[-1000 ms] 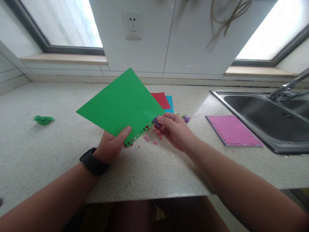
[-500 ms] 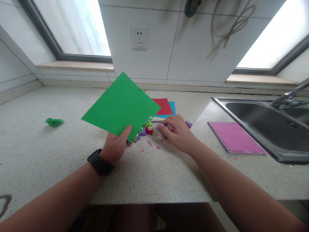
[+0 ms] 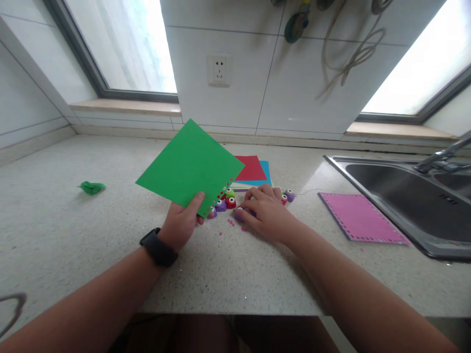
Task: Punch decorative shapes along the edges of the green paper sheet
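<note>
My left hand pinched the green paper by its punched edge, tilted up off the counter. My right hand lay curled over the small punches beside it, fingers closing on a purple one; next, I judged, came seating that edge in its slot.

The green sheet looks like plain matt craft paper, smooth, with a punched edge. The tabletop is speckled stone, lightly polished. The little punches look like glossy plastic, though they're small so hard to be sure. The sink is brushed metal with a dull sheen. The pink sheet is matt paper too, and the wall tiles are smooth and glossy.
</note>
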Demonstrator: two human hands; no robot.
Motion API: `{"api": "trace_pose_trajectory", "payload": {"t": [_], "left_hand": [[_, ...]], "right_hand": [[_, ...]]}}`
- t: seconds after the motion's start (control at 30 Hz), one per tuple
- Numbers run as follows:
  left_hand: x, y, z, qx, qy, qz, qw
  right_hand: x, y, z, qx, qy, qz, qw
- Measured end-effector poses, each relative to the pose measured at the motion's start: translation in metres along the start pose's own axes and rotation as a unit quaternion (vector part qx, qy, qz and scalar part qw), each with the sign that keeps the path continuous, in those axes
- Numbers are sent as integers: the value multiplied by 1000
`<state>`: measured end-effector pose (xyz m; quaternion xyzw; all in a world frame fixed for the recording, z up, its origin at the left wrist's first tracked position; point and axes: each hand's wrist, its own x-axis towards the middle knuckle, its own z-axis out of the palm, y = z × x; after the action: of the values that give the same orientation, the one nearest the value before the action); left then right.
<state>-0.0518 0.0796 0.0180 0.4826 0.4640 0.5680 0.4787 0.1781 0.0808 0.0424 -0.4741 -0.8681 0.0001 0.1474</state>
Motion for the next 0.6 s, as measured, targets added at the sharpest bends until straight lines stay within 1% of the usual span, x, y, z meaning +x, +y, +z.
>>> {"api": "trace_pose_trajectory", "payload": {"t": [0.27, 0.4, 0.6], "left_hand": [[2, -5, -3, -5, -4, 3, 1000], [1, -4, -3, -4, -12, 6, 1000], [1, -2, -3, -6, -9, -2, 1000]], "right_hand": [[1, 0, 4, -18, 11, -2, 1000], [2, 0, 4, -29, 16, 21, 999], [3, 3, 5, -31, 36, 60, 997]]}}
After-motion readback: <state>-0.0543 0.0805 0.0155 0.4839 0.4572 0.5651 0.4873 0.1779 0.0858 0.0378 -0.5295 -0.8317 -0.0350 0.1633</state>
